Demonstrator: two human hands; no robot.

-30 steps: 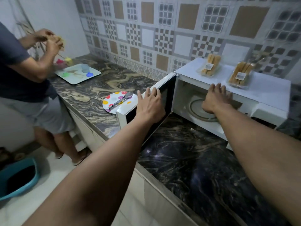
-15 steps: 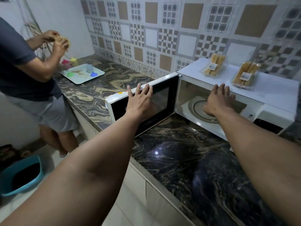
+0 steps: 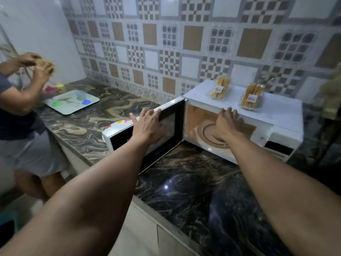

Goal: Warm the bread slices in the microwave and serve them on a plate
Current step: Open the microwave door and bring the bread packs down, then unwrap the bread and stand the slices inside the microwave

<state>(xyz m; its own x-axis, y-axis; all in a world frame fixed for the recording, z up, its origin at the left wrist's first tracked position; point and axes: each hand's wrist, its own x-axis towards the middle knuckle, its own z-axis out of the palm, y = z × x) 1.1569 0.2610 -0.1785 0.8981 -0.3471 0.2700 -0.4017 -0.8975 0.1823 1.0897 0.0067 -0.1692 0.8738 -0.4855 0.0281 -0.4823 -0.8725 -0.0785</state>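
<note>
Head view. Dark marbled desk [image 3: 184, 182], tiled wall.
- Microwave [image 3: 276, 115]: door [image 3: 171, 117] open, left hand [image 3: 147, 122] with fingers laid straight over its top edge.
- Right hand [image 3: 226, 122]: flat, empty, inside above the turntable [image 3: 204, 132].
- Bread packs [image 3: 220, 87]: on the roof, just beyond the right fingertips.
- Risk: a door pushed wider would likely strike the plate [image 3: 120, 123] beyond the left fingers.

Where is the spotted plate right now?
Head view, left of centre: the spotted plate lies on the counter, mostly hidden behind the open microwave door.
</note>
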